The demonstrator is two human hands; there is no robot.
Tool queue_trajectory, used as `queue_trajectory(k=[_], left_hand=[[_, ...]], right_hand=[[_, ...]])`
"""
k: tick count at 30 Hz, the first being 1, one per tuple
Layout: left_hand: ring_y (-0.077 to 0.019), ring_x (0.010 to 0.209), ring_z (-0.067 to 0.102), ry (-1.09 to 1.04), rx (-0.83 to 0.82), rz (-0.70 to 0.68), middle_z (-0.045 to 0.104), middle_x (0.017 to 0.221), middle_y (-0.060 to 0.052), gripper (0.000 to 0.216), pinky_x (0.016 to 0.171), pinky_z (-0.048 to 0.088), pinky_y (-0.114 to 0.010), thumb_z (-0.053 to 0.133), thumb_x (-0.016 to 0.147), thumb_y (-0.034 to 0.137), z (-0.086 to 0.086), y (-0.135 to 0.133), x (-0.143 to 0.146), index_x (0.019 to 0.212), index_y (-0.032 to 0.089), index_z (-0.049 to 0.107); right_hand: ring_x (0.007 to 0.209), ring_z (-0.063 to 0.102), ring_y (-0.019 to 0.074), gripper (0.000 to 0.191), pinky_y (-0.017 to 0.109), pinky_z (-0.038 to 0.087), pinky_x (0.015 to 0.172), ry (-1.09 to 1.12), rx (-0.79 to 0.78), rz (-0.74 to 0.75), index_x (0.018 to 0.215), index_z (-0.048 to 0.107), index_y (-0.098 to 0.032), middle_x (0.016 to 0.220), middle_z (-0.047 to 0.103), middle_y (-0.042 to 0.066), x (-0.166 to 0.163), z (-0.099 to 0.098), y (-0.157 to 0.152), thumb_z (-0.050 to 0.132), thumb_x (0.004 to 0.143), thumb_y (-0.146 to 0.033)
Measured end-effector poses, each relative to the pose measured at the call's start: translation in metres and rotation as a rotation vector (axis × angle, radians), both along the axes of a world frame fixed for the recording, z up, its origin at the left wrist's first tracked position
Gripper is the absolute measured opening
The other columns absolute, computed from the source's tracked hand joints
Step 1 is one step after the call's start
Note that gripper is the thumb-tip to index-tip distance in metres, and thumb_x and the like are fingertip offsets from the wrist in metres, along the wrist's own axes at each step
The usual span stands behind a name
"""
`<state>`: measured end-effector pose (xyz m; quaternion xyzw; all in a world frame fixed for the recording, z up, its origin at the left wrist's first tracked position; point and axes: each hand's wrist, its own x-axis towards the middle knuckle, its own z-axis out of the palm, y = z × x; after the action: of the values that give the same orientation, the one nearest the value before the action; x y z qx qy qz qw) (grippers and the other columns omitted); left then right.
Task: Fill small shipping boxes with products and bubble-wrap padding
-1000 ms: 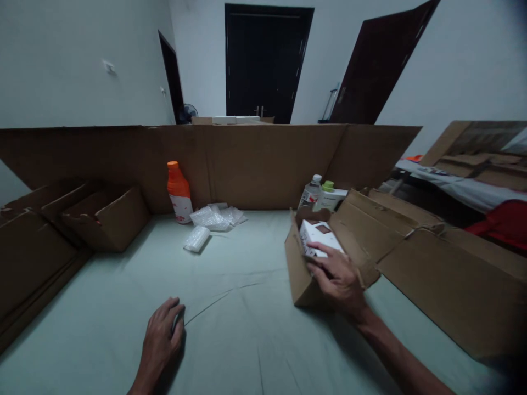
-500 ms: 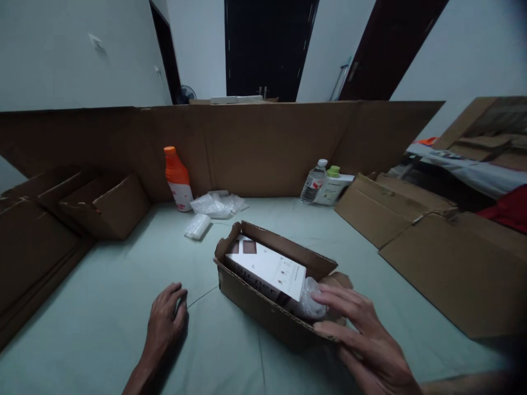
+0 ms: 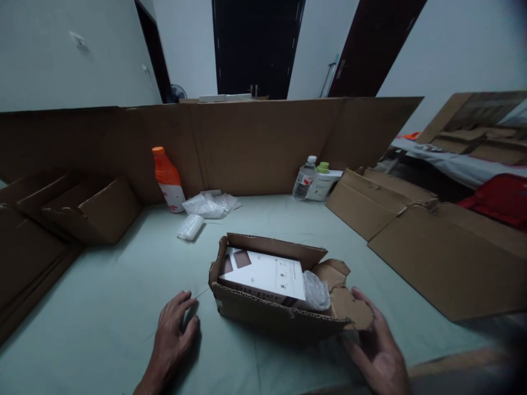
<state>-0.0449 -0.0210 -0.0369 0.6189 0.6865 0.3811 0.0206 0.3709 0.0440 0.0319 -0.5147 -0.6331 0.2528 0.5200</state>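
**Open carton now square in front, right hand shifted to its end flap**

Head view. The small cardboard carton (image 3: 272, 296) sits on the pale green sheet (image 3: 102, 307), near the front edge and about midway across. A second ago it lay further right, up against the flattened cardboard (image 3: 436, 258) by the right edge; half a second ago it was already central but skewed. Now its long side runs nearly parallel to the front edge.

Inside lies the white product box (image 3: 263, 271), flat, with a wad of bubble wrap (image 3: 316, 291) packed at its right end.

Right hand (image 3: 376, 351): moved off the top of the contents to the carton's right end; thumb and fingers curl round the torn end flap (image 3: 349, 307), pinching it. Left hand (image 3: 173, 334): flat on the sheet just left of the carton, fingers spread and holding nothing, little changed.

Judgement: repositioning looks finished; with the flaps open, attention is on the right end flap.

Back edge: orange bottle (image 3: 167, 178), loose bubble-wrap pieces (image 3: 206, 206), clear bottle (image 3: 303, 180).
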Motion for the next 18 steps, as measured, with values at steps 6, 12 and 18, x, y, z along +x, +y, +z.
queue_trajectory(k=[6,12,18], left_hand=[[-0.0321,0.119,0.064,-0.216,-0.046,-0.112,0.069,0.126,-0.014,0.033,0.098,0.054,-0.053,0.059,0.084,0.035,0.014,0.007,0.023,0.111,0.022,0.073],[-0.0303,0.112,0.067,-0.422,-0.096,-0.173,0.072,0.117,-0.012,0.038,0.095,0.056,-0.047,0.061,0.081,0.032,0.039,0.016,0.049,0.116,0.021,0.068],[-0.0281,0.106,0.068,-0.588,-0.144,-0.128,0.074,0.108,-0.011,0.032,0.089,0.056,-0.041,0.058,0.082,0.037,0.047,0.023,0.049,0.107,0.019,0.070]], right_hand=[[0.098,0.071,0.0405,0.051,0.048,0.060,0.086,-0.014,-0.417,0.260,0.099,0.077,-0.015,0.104,0.077,0.017,-0.026,-0.015,0.014,0.074,0.069,-0.056],[0.095,0.072,0.0376,0.053,0.049,0.058,0.087,0.093,-0.459,0.264,0.101,0.076,-0.014,0.106,0.076,0.019,-0.054,-0.010,0.007,0.077,0.067,-0.055],[0.101,0.070,0.0380,0.053,0.048,0.058,0.089,0.039,-0.467,0.193,0.104,0.074,-0.014,0.108,0.075,0.018,-0.051,-0.029,-0.001,0.077,0.067,-0.052]])
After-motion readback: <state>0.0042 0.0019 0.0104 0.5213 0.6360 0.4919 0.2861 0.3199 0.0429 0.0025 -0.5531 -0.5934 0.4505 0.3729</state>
